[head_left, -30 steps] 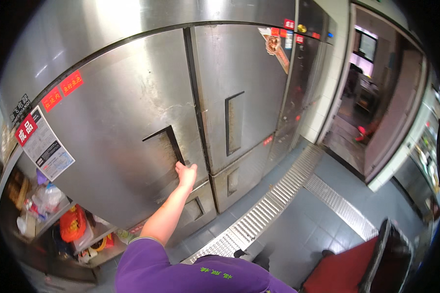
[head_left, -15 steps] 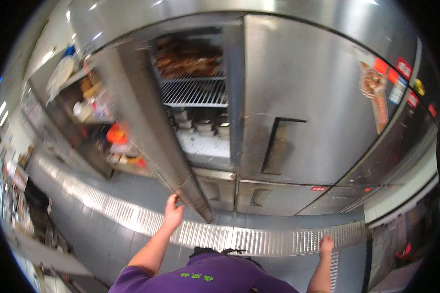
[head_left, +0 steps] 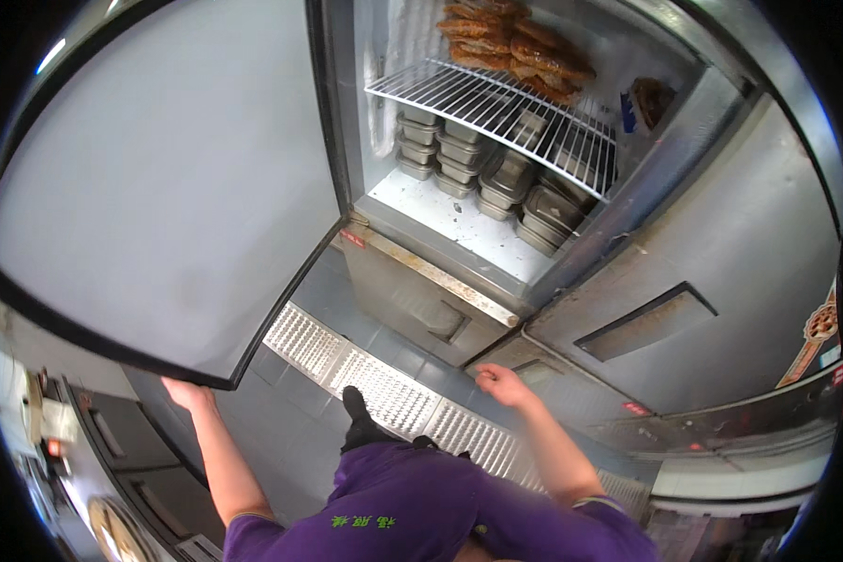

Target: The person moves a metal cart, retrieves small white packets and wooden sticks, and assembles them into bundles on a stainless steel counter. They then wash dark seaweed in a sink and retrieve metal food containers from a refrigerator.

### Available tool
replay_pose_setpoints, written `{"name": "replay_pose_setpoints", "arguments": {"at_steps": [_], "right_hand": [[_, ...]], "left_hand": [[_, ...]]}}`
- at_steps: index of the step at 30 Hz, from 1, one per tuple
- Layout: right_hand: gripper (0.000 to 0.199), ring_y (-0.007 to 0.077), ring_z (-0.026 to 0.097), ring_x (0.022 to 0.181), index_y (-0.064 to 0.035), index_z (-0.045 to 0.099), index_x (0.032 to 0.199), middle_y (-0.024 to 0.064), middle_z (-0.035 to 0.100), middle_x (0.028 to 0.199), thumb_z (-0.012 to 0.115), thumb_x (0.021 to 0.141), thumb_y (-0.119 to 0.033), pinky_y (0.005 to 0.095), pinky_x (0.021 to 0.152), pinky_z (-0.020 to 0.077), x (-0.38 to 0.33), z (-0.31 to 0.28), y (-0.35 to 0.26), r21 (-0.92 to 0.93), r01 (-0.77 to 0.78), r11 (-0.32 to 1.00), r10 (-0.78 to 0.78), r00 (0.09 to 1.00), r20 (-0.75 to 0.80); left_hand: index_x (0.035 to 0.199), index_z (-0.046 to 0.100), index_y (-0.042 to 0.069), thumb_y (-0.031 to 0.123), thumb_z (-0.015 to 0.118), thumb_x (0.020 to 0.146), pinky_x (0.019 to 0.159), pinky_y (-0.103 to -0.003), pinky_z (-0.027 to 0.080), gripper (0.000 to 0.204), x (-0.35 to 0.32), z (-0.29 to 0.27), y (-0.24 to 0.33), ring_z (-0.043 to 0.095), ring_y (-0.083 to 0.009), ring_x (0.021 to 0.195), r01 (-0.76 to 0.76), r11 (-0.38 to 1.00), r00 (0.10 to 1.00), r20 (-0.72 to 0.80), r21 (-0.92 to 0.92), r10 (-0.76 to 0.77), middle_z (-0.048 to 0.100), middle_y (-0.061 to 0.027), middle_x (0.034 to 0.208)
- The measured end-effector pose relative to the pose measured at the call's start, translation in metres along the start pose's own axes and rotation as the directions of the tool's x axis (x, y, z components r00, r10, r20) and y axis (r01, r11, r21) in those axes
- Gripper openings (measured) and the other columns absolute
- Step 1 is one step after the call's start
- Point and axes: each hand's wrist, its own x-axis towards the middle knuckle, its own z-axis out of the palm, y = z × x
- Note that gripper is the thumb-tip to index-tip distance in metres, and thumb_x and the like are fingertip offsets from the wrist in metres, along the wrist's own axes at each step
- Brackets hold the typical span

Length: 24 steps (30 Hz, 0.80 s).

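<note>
The refrigerator door (head_left: 169,187) stands swung wide at the left, its pale inner panel facing me. My left hand (head_left: 187,393) grips the door's lower outer corner, with the fingertips hidden behind the black gasket. My right hand (head_left: 502,384) hangs in front of the lower cabinet fronts, fingers curled, with nothing seen in it. Inside the compartment, a white wire shelf (head_left: 506,112) bears brownish-red pieces of food that look like meat (head_left: 515,47). Below the shelf, several stacks of lidded metal containers (head_left: 459,155) stand on the white compartment floor (head_left: 440,220).
Right of the opening is a closed steel door (head_left: 721,253) with a recessed handle (head_left: 646,323). Below the compartment sits a smaller steel door (head_left: 421,300). A ribbed metal drain grate (head_left: 384,389) crosses the grey tiled floor. Dark-fronted cabinets (head_left: 131,440) line the lower left.
The door has swung much wider to the left, my left hand moving with it. The compartment now shows more fully. My right hand has risen and moved left, toward the cabinets.
</note>
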Motion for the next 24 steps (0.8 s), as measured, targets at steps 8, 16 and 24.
{"name": "replay_pose_setpoints", "arguments": {"at_steps": [8,16,24], "right_hand": [[0.042,0.0101,0.06,0.078,-0.0086,0.058,0.13,0.002,0.066,0.098,0.063,0.093,-0.027,0.027,0.07,0.0514,0.073,0.022,-0.076,0.278,-0.335,0.9,0.324,0.942,0.087],[0.041,0.0102,0.061,0.078,-0.0044,0.058,0.124,0.0022,0.066,0.098,0.057,0.099,-0.038,0.027,0.069,0.0536,0.192,-0.06,-0.174,0.765,0.029,0.644,0.312,0.903,-0.297],[0.084,0.0256,0.047,0.123,-0.0116,0.031,0.149,0.0099,0.039,0.143,0.059,0.089,-0.064,0.0394,0.092,0.0499,0.298,-0.118,-0.177,0.876,0.38,0.296,0.469,0.741,-0.48]], "left_hand": [[0.131,0.056,-0.003,0.033,0.05,0.095,0.109,-0.05,0.038,0.05,0.1,0.052,0.01,0.052,-0.0324,0.121,0.014,0.995,0.999,-0.03,0.1,-0.011,0.054,-0.0143,0.138],[0.132,0.053,-0.005,0.03,0.048,0.098,0.109,-0.052,0.037,0.049,0.137,0.093,0.008,0.051,-0.0367,0.123,0.0,0.994,0.999,-0.053,0.112,0.006,0.052,-0.0167,0.141],[0.09,0.058,0.007,0.029,0.045,0.097,0.1,-0.045,0.046,0.027,0.236,-0.024,-0.043,0.058,-0.0272,0.105,0.101,0.97,0.987,-0.102,-0.22,-0.126,0.062,-0.011,0.103]]}}
